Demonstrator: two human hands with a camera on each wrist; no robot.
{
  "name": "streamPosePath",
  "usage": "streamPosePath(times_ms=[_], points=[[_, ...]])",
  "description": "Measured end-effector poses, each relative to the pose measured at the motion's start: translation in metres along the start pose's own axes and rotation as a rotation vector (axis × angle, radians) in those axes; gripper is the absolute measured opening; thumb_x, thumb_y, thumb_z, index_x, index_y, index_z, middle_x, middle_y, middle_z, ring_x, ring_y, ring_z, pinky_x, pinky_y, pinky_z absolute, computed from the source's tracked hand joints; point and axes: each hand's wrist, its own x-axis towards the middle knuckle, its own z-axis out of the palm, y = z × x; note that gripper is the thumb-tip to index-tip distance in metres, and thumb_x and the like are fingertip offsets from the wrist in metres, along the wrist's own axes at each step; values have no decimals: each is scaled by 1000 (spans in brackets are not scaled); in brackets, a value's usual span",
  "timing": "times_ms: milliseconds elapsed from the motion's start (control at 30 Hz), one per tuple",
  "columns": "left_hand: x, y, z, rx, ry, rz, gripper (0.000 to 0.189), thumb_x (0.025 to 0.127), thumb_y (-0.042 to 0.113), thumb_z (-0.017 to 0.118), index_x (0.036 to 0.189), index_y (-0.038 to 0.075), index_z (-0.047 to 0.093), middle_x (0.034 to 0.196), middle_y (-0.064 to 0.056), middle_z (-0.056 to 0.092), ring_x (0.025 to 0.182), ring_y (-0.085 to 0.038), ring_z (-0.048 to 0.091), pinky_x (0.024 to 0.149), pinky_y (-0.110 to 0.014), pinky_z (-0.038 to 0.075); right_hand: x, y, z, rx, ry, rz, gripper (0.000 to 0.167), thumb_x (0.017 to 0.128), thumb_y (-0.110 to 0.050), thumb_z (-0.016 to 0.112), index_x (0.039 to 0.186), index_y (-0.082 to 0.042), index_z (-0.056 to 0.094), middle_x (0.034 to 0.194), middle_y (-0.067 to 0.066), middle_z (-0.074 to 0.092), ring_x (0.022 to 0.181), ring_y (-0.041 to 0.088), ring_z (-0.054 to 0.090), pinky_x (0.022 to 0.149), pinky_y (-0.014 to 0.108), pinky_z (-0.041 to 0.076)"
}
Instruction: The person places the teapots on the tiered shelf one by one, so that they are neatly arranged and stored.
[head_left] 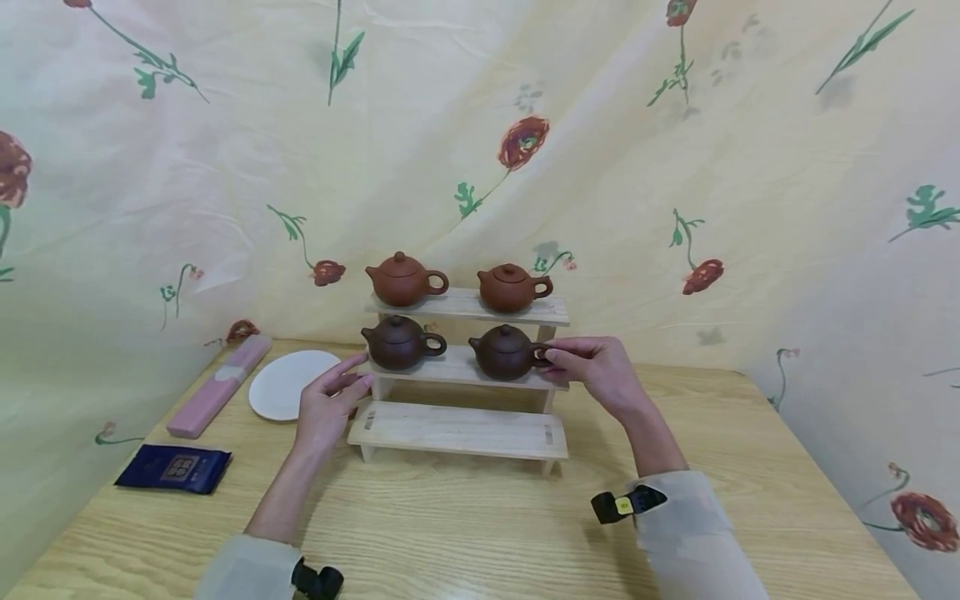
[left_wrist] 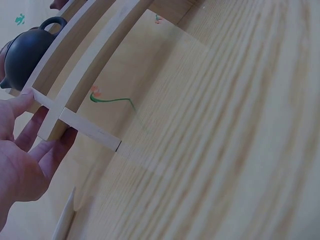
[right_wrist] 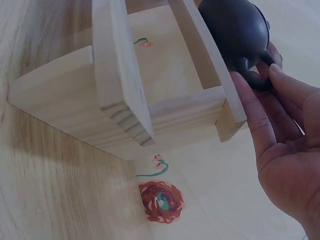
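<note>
A pale wooden three-step stand (head_left: pixel 457 429) bears several small clay teapots. My right hand (head_left: pixel 596 371) pinches the handle of the dark brown teapot (head_left: pixel 504 353) at the right of the middle step. In the right wrist view, thumb and fingers meet at that teapot's handle (right_wrist: pixel 257 80). My left hand (head_left: pixel 330 404) holds the stand's left end, thumb against the wood and fingers behind it in the left wrist view. Close above that hand sits another dark teapot (head_left: pixel 397 343). On the top step are a reddish-brown teapot (head_left: pixel 400 281) at left and a second reddish teapot (head_left: pixel 508 289) at right.
Left of the stand lie a white plate (head_left: pixel 281 387), a long pink box (head_left: pixel 219 387) and a dark blue packet (head_left: pixel 174 468). The wooden table (head_left: pixel 465 533) ends at a flowered cloth (head_left: pixel 600 167) hanging close behind the stand.
</note>
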Motion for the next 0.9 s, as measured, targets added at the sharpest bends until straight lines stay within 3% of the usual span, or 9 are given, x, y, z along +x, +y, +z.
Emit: streamPosePath(times_ms=[500, 700, 900], points=[[-1, 0, 0, -1, -11, 18, 44, 97, 20, 80, 139, 12, 70, 92, 15, 75, 84, 0, 74, 68, -19, 54, 0, 0, -3, -39, 6, -7, 29, 104, -1, 63, 128, 16, 67, 119, 27, 75, 90, 10, 78, 84, 31, 64], [-1, 1, 0, 5, -19, 15, 43, 98, 18, 79, 139, 11, 70, 90, 17, 73, 85, 0, 73, 68, -19, 54, 0, 1, -6, -94, 7, -19, 28, 104, -2, 64, 125, 16, 69, 115, 30, 75, 85, 10, 79, 80, 31, 64], [-1, 1, 0, 5, -21, 11, 44, 97, 19, 80, 139, 12, 70, 95, 13, 75, 85, 0, 73, 68, -20, 55, -1, 0, -7, -152, 17, -42, 27, 102, -5, 68, 122, 13, 72, 111, 29, 76, 80, 9, 77, 74, 31, 65]])
